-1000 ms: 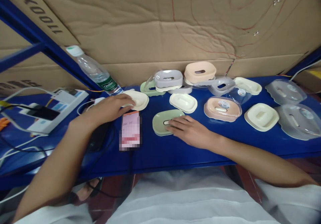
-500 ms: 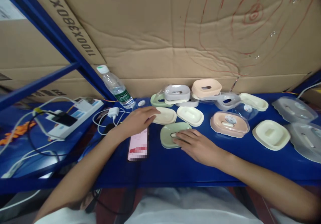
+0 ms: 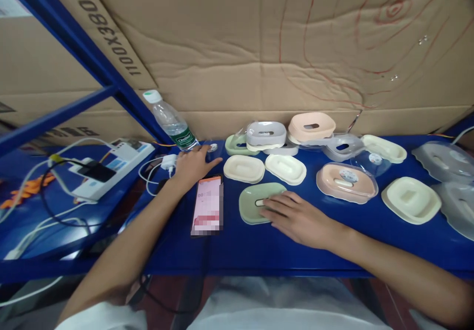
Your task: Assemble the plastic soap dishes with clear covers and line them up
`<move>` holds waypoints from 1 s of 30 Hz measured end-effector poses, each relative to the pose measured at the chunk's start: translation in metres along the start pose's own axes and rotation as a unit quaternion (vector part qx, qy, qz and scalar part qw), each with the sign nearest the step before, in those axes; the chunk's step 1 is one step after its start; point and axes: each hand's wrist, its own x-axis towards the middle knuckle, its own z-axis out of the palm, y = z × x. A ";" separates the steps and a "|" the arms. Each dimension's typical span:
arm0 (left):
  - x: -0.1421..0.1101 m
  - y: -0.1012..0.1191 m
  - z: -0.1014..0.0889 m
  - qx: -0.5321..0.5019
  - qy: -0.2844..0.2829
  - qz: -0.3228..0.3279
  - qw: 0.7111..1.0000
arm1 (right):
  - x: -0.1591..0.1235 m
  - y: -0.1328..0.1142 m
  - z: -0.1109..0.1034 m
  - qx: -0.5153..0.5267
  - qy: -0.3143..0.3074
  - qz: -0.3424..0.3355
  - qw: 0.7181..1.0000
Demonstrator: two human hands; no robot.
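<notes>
My right hand [image 3: 294, 215] lies flat with fingers stretched over the right edge of a green soap dish [image 3: 252, 205] on the blue shelf [image 3: 259, 246]. My left hand [image 3: 193, 164] rests on the shelf behind a phone [image 3: 208, 204], fingers loosely spread, next to a small clear lid with a round sticker [image 3: 211, 148]. A cream soap dish [image 3: 244, 168] sits just right of that hand, untouched. Neither hand holds anything.
Several more soap dishes and clear lids in cream [image 3: 411, 199], pink [image 3: 347, 181], grey [image 3: 265, 133] and peach [image 3: 311, 126] cover the back and right. A water bottle [image 3: 171, 121] leans at the back left. A power strip [image 3: 111, 163], charger and cables lie left. Cardboard walls the back.
My left hand has drawn back off the cream dish to the left, toward the small clear lid near the bottle. My right hand stays on the green dish. The view shifted slightly.
</notes>
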 end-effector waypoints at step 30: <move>-0.052 0.021 -0.043 -0.316 0.250 0.292 0.868 | -0.005 0.015 -0.012 0.091 0.112 0.035 0.989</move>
